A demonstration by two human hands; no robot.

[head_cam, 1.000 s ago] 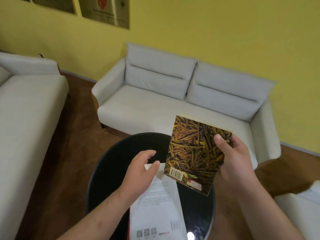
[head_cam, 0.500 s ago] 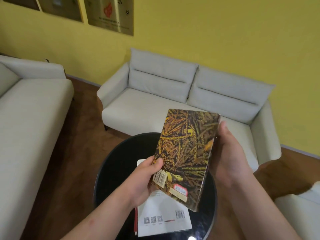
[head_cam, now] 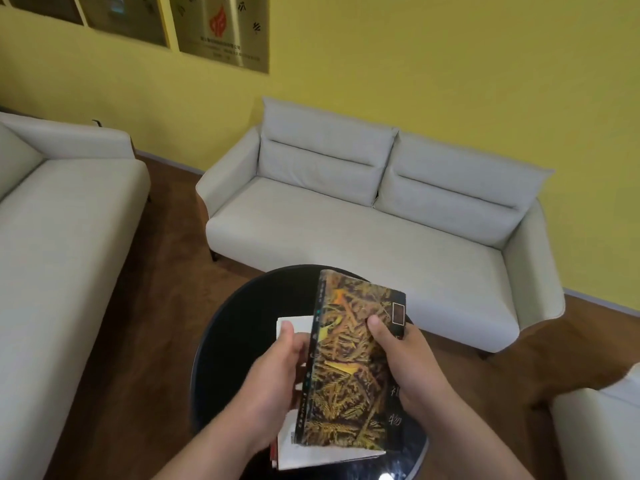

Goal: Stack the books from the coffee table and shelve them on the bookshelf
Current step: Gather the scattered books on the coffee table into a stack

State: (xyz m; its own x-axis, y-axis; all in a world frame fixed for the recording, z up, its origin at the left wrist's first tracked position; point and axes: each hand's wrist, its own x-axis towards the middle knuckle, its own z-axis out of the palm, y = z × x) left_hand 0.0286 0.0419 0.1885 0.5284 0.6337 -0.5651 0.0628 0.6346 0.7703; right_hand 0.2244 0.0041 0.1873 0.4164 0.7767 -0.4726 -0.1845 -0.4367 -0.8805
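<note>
**Paperback book with a golden-brown straw-patterned cover (head_cam: 349,368) held in both hands over the round black glossy surface (head_cam: 242,334)**

The paperback is tilted, its dark spine turned to the left, and hangs above the near half of the black surface. The left hand (head_cam: 277,372) grips the spine edge, thumb pointing up beside it, the other fingers hidden behind the book. The right hand (head_cam: 408,362) clasps the opposite edge, its thumb pressed on the cover and its fingers curled underneath.

Directly below, flat on the black surface, lies a white-covered book (head_cam: 298,323), mostly hidden by the paperback and the hands; a red edge shows under its near left corner.

Beyond the surface stands a pale grey two-seat sofa (head_cam: 363,230) against a yellow wall (head_cam: 450,64). Left of the surface is a second pale grey sofa (head_cam: 52,237), and to its right the corner of another pale seat (head_cam: 595,427). Brown wooden floor (head_cam: 156,306) surrounds the surface. Gold framed plaques (head_cam: 221,29) hang on the wall, far beyond it to the left.
</note>
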